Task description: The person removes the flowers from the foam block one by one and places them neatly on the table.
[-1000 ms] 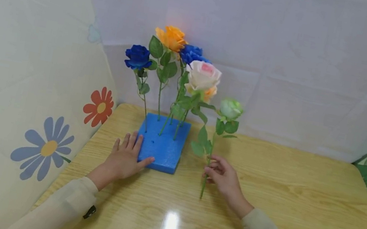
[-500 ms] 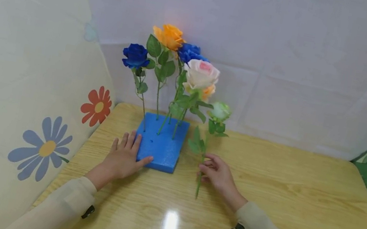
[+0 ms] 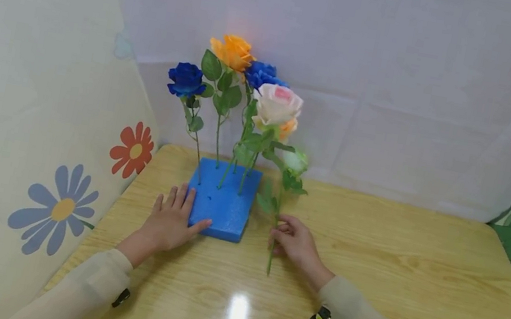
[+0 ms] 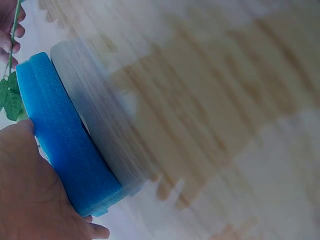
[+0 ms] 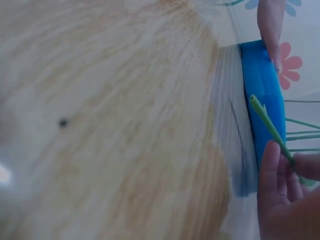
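Observation:
My left hand [image 3: 168, 227] rests with spread, straight fingers against the left edge of a blue foam block [image 3: 221, 217], its thumb on the near edge. My right hand [image 3: 300, 249] pinches the stem of a pale green rose [image 3: 295, 161] to the right of the block. The rose stands nearly upright, and its lower stem end [image 5: 265, 116] points free of the block in the right wrist view. Into the block are stuck a dark blue rose [image 3: 186, 79], an orange rose [image 3: 233, 53], another blue rose [image 3: 264, 75] and a pink-white rose [image 3: 277, 105]. A small hole [image 3: 209, 198] shows in the block's front part.
The block lies on a wood-grain table [image 3: 384, 273], towards its back left. A pale cloth [image 3: 427, 87] hangs behind the table. At the left stands a wall covering [image 3: 17, 83] with printed flowers. Part of another orange flower [image 3: 288, 128] shows behind the pink-white rose.
My right hand has moved left with the green rose, towards the block. The bloom has dropped lower and now partly overlaps the pink-white rose's leaves. The left hand stays on the block.

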Motion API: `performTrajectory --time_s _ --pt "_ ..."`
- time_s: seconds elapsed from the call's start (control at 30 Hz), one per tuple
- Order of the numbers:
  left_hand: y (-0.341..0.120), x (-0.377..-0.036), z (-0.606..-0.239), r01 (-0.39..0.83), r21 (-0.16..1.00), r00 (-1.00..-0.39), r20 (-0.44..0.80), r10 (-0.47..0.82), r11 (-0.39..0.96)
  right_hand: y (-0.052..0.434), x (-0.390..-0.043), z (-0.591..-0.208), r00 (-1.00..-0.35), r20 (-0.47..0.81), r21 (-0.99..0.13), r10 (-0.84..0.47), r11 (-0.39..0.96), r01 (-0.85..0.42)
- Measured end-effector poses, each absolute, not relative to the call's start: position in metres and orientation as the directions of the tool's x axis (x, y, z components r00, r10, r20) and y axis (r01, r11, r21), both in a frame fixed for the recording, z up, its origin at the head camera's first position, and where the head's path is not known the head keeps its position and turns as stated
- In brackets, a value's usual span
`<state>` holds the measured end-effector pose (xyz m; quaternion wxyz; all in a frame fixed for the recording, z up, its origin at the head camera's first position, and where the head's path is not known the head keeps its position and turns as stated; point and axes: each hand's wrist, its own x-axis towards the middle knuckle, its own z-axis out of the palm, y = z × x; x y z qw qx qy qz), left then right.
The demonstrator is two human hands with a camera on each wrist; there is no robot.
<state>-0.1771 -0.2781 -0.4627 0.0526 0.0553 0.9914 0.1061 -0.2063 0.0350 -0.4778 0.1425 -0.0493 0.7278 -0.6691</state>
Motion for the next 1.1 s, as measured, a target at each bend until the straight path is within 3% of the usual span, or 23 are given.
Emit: performTrajectory --time_s 0.4,1.1 --pt "-0.2785 -0.1763 -0.4631 0.102 0.215 -0.989 -0.081 0.122 0.971 0.0311 -0.2110 -0.4840 -0.936 -0.232 -0.968 -0.266 0.155 0.196" --pt "-0.2731 -0.1717 -0.4555 0.110 0.204 -0.991 -0.045 0.122 0.973 0.0340 -0.2149 -0.4858 -0.907 -0.260 -0.962 -0.331 0.173 0.213"
